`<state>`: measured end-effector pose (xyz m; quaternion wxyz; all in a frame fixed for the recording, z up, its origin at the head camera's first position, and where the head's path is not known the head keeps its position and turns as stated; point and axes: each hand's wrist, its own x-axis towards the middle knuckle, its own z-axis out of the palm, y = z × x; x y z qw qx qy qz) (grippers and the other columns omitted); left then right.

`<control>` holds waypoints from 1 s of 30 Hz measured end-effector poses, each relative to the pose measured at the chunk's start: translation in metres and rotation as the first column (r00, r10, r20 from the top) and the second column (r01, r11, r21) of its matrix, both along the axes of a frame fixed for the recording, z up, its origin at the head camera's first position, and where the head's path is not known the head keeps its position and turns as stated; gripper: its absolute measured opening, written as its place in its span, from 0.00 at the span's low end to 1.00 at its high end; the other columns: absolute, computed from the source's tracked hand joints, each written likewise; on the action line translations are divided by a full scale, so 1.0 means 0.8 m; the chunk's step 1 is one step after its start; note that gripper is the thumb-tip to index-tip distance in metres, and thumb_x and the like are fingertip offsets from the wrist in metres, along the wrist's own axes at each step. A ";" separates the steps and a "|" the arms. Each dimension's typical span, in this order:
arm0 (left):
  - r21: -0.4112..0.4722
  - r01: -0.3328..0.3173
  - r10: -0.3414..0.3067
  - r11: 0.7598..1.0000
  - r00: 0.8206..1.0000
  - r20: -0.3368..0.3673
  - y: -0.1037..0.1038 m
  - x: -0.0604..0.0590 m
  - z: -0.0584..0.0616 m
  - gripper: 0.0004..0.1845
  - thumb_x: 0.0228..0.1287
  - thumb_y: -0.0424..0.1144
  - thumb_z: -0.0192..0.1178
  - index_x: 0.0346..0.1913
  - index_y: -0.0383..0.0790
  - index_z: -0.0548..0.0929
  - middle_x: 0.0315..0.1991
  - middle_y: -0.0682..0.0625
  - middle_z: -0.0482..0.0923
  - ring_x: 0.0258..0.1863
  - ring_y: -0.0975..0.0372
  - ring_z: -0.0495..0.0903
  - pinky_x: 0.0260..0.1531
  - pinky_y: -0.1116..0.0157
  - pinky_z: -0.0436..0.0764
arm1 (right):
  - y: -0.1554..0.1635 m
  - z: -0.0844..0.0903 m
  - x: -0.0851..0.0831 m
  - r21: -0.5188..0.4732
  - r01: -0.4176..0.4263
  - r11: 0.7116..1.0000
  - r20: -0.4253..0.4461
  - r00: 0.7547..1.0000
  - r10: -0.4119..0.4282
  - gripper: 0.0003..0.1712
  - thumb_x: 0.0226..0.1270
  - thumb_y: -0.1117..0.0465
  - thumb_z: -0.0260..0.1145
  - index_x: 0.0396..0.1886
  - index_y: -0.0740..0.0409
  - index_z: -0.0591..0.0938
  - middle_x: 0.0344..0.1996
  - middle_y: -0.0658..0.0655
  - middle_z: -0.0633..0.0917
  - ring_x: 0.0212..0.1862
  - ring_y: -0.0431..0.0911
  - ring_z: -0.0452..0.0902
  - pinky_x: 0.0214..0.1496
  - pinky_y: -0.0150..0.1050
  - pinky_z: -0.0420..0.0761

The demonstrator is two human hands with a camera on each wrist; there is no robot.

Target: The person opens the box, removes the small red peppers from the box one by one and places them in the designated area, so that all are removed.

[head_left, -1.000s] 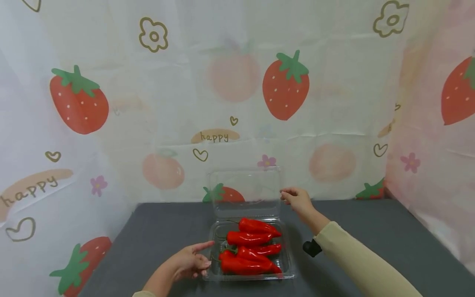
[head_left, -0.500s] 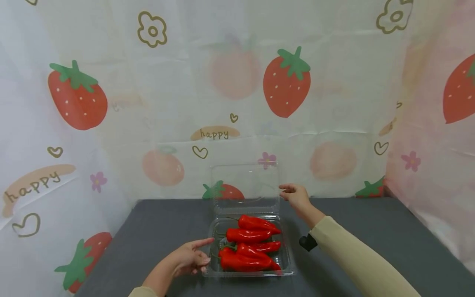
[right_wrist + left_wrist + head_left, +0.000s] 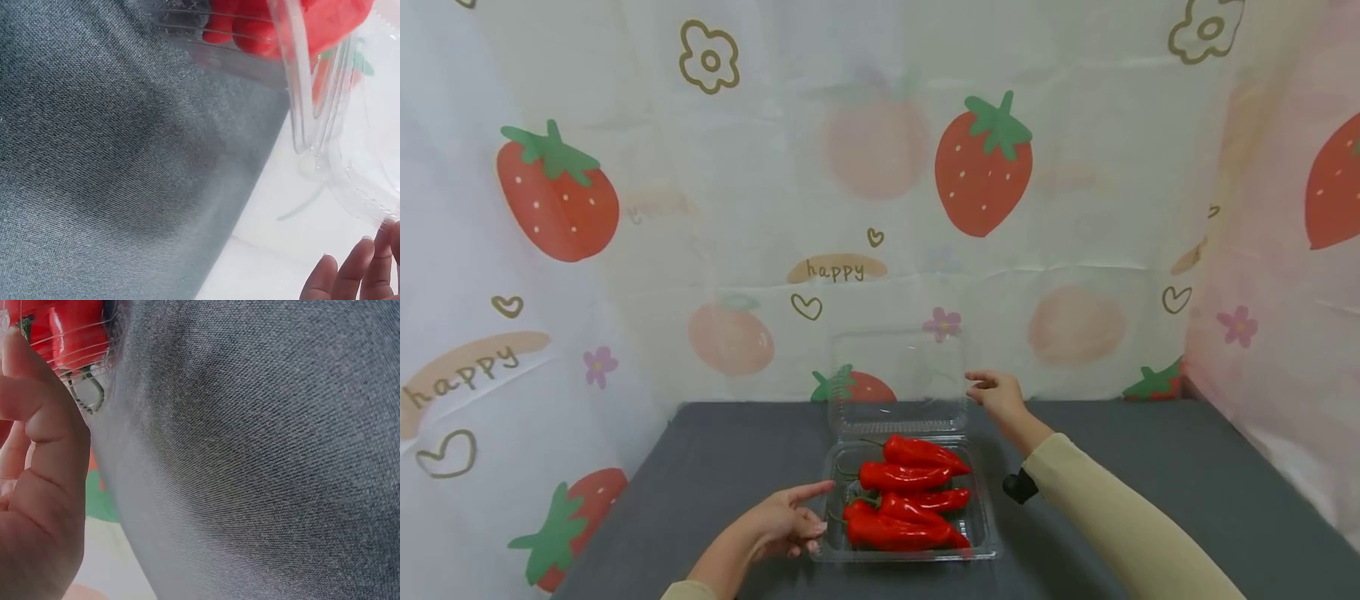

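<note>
A clear plastic clamshell box [image 3: 917, 557] stands on the table with its lid [image 3: 898, 354] raised at the back. Several long red peppers [image 3: 904, 477] with thin green stems lie crosswise in its base. At the near left corner, my left hand [image 3: 778, 523] holds the rim by the thumb, its index finger stretched along the side. My right hand [image 3: 1002, 402] pinches the right edge of the upright lid between thumb and fingertips. In the right wrist view, these fingertips [image 3: 357, 257] sit at the lid's curved corner.
A dark grey cloth covers the table [image 3: 1097, 483]. Right behind it hangs a pale curtain [image 3: 760, 208] printed with strawberries, with further sheets at both sides. A small black object [image 3: 1020, 486] sits at my right cuff.
Both hands keep their places on the box and lid, and the peppers lie as before. Only the head view has shifted slightly.
</note>
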<state>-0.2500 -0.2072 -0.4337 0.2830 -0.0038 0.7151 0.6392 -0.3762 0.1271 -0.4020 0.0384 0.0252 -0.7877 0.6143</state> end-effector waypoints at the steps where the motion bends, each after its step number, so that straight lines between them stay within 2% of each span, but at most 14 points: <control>1: -0.001 -0.002 0.002 1.000 1.000 0.003 0.000 0.000 0.000 0.37 0.67 0.24 0.56 0.75 0.32 0.53 0.24 0.51 0.77 0.19 0.67 0.76 0.20 0.73 0.70 | 0.000 -0.001 -0.001 -0.003 0.000 1.000 -0.001 1.000 0.000 0.20 0.71 0.74 0.55 0.61 0.74 0.74 0.53 0.74 0.75 0.53 0.64 0.72 0.58 0.56 0.71; 6: -0.002 -0.001 0.001 1.000 1.000 0.000 0.000 0.001 0.001 0.37 0.67 0.24 0.56 0.75 0.32 0.53 0.25 0.50 0.77 0.19 0.67 0.76 0.20 0.73 0.71 | -0.001 -0.006 -0.004 0.007 0.002 1.000 -0.001 1.000 -0.002 0.21 0.71 0.75 0.55 0.62 0.74 0.73 0.54 0.74 0.74 0.53 0.63 0.72 0.58 0.56 0.71; 12: 0.003 -0.002 0.002 1.000 1.000 0.003 -0.002 0.001 0.001 0.37 0.66 0.23 0.56 0.75 0.32 0.54 0.25 0.50 0.78 0.19 0.67 0.77 0.19 0.74 0.73 | -0.001 -0.011 -0.007 0.022 -0.010 1.000 0.014 1.000 0.010 0.22 0.70 0.74 0.55 0.64 0.73 0.73 0.56 0.73 0.74 0.52 0.61 0.72 0.52 0.51 0.72; 19: -0.005 0.000 0.000 1.000 1.000 0.001 -0.004 0.000 -0.001 0.37 0.65 0.22 0.57 0.75 0.33 0.55 0.25 0.50 0.78 0.19 0.67 0.78 0.19 0.74 0.74 | 0.001 -0.015 -0.010 0.011 -0.040 0.999 0.045 0.998 0.040 0.24 0.71 0.74 0.55 0.66 0.72 0.71 0.60 0.73 0.72 0.55 0.62 0.72 0.55 0.54 0.71; 22: -0.009 -0.004 0.004 1.000 1.000 0.005 -0.003 0.001 0.000 0.37 0.65 0.23 0.57 0.75 0.33 0.55 0.25 0.49 0.78 0.19 0.67 0.78 0.19 0.74 0.74 | 0.003 -0.016 -0.009 0.014 -0.058 0.998 0.054 0.997 0.058 0.24 0.71 0.74 0.55 0.67 0.72 0.70 0.61 0.73 0.72 0.53 0.60 0.73 0.53 0.53 0.71; 24: -0.015 -0.005 0.005 1.000 1.000 0.006 -0.004 0.002 0.000 0.37 0.65 0.23 0.57 0.75 0.33 0.56 0.26 0.49 0.78 0.18 0.67 0.78 0.19 0.74 0.75 | 0.003 -0.018 -0.010 0.027 -0.065 0.997 0.057 0.996 0.064 0.25 0.71 0.73 0.55 0.67 0.72 0.69 0.61 0.72 0.72 0.47 0.56 0.75 0.48 0.48 0.72; 27: -0.024 -0.002 0.003 1.000 1.000 0.009 -0.005 0.003 0.001 0.37 0.65 0.23 0.58 0.75 0.34 0.56 0.26 0.49 0.79 0.19 0.67 0.79 0.19 0.74 0.75 | 0.005 -0.024 -0.014 0.041 -0.065 0.997 0.064 0.996 0.062 0.24 0.71 0.72 0.56 0.66 0.71 0.71 0.51 0.70 0.80 0.32 0.47 0.71 0.32 0.39 0.69; 30: -0.023 0.002 -0.002 1.000 1.000 0.015 -0.007 0.005 0.000 0.37 0.65 0.23 0.58 0.75 0.34 0.56 0.25 0.49 0.79 0.19 0.66 0.79 0.19 0.74 0.76 | 0.007 -0.032 -0.020 0.039 -0.071 0.997 0.080 0.995 0.067 0.23 0.70 0.70 0.59 0.64 0.67 0.75 0.35 0.61 0.83 0.24 0.42 0.63 0.24 0.35 0.60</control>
